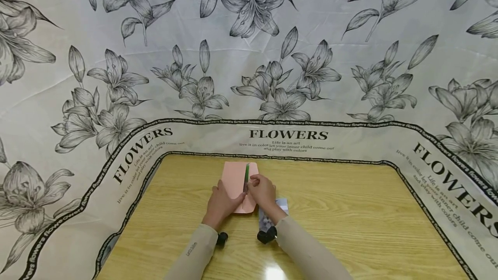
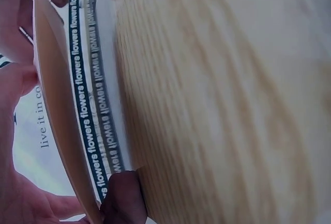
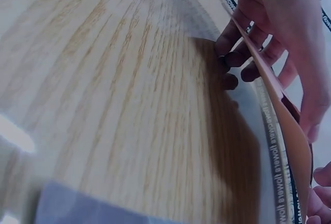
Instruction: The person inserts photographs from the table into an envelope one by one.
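A pink paper envelope point(image 1: 234, 178) is held up over the far part of the table, with a long opening along its right side. A narrow green and dark strip point(image 1: 247, 174) shows in that opening; what it belongs to is hidden. My left hand point(image 1: 222, 202) grips the envelope's left and lower part, thumb across the front. At the opening's right side, my right hand point(image 1: 262, 191) pinches the envelope. In the right wrist view, several fingers point(image 3: 258, 58) lie behind the pink paper point(image 3: 276, 97), and the thumb is in front.
A grey patterned flat packet point(image 1: 268, 224) lies on the wood-grain table point(image 1: 350, 211), partly under my right wrist. Around the table's back and sides hangs a white flower-printed cloth point(image 1: 288, 141) with black borders. Black wrist devices point(image 1: 266, 235) sit at both cuffs.
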`<move>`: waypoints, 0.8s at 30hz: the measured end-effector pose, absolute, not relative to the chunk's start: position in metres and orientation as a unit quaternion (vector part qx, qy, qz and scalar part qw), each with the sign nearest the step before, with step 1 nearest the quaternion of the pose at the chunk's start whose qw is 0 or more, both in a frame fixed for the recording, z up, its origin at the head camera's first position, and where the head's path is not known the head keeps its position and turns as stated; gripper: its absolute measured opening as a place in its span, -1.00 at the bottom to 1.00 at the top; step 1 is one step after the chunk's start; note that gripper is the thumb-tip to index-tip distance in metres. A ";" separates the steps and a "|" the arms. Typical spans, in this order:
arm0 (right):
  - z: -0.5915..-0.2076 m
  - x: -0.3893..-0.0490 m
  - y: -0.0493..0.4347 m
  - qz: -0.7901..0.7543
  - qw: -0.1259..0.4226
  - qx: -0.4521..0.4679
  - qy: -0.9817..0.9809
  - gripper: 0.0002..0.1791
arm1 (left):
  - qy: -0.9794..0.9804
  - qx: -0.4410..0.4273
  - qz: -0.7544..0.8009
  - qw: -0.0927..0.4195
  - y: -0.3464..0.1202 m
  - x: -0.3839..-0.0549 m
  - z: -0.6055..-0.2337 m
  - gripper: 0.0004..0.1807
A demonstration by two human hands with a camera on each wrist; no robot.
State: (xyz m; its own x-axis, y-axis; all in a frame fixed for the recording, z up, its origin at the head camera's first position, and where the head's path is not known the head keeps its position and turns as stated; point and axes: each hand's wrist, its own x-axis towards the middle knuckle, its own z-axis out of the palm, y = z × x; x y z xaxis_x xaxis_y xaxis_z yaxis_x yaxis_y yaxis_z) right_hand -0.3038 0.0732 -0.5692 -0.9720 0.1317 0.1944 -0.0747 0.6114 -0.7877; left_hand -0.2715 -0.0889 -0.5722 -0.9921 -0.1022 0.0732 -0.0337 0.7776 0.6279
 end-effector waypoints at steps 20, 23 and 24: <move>-0.555 -0.258 0.133 0.488 0.082 -0.001 -0.869 -0.71 | -0.941 0.038 -0.334 0.044 -0.089 -0.270 -0.570 0.22; -0.556 -0.251 0.143 0.488 0.082 -0.002 -0.869 -0.70 | -0.940 0.038 -0.337 0.039 -0.090 -0.270 -0.570 0.23; -0.557 -0.248 0.146 0.487 0.081 -0.002 -0.870 -0.70 | -0.940 0.039 -0.337 0.037 -0.090 -0.270 -0.570 0.23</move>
